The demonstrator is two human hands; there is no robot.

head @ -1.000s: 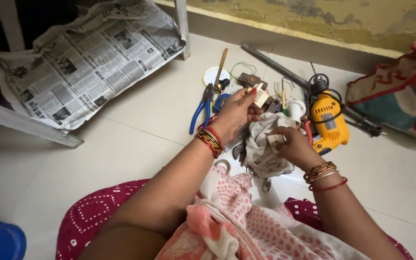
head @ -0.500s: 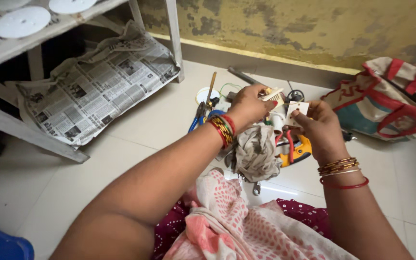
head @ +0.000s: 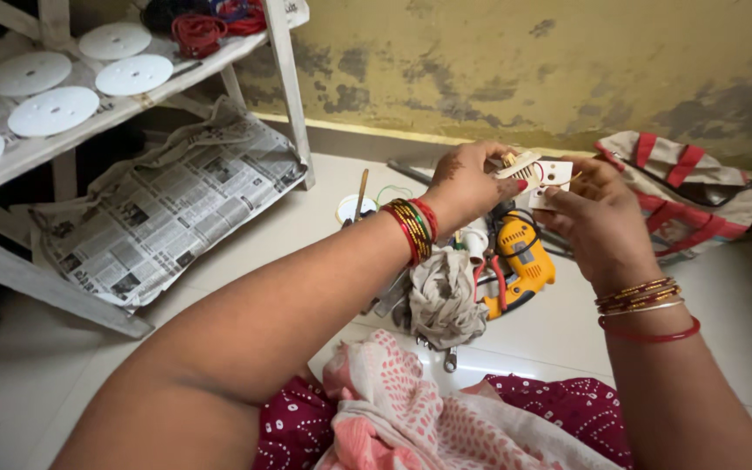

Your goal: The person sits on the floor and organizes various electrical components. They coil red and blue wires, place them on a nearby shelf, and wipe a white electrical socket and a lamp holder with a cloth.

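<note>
Both hands have come up off the heap of tools on the floor. The left hand point(head: 472, 181) has lifted the small cream ridged plastic piece point(head: 520, 165) to wall height, and the right hand point(head: 598, 218) has left the crumpled grey rag point(head: 441, 296) and now holds a small white perforated plate point(head: 552, 178) touching that piece.

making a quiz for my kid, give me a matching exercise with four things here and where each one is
Things:
1. small cream brush
2. yellow power drill
3. round white discs
4. crumpled newspaper

Places:
A. on the upper shelf
B. on the low shelf
C. in the left hand
D. on the floor by the grey rag

Pairs: 1-C, 2-D, 3-A, 4-B
</note>
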